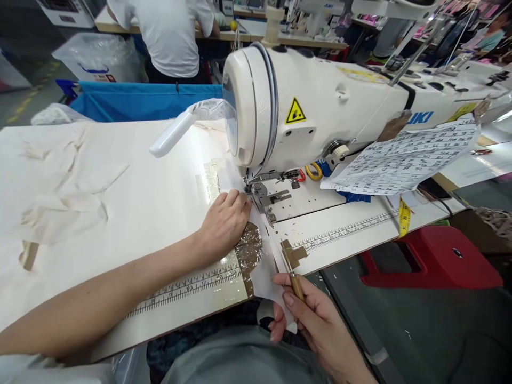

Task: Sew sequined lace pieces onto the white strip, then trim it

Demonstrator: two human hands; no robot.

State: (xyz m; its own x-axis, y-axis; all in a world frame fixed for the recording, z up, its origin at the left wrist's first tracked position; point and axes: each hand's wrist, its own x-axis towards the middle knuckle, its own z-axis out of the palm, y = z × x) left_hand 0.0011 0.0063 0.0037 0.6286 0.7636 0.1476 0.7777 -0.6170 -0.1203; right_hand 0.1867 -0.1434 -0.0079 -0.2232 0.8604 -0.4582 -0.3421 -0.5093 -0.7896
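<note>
My left hand [227, 221] lies with curled fingers on a white piece of fabric [266, 280], close beside the presser foot [248, 186] of a sewing machine [336, 90]. Its fingertips are partly hidden at the fabric's edge. At the table's front edge my right hand [320, 322] is closed around the wooden handle of an awl [296, 286], whose thin metal shaft points up toward the machine. The fabric runs from under the foot down past the table edge to the fingers of my right hand, and its lower end hangs there.
Pale fabric pieces [64, 197] lie on the left of the white table [160, 176]. A printed ruler strip [188, 288] runs along its front. A written sheet [404, 154] hangs from the machine. A red stool [436, 258] stands at right; a person in white [168, 37] sits beyond.
</note>
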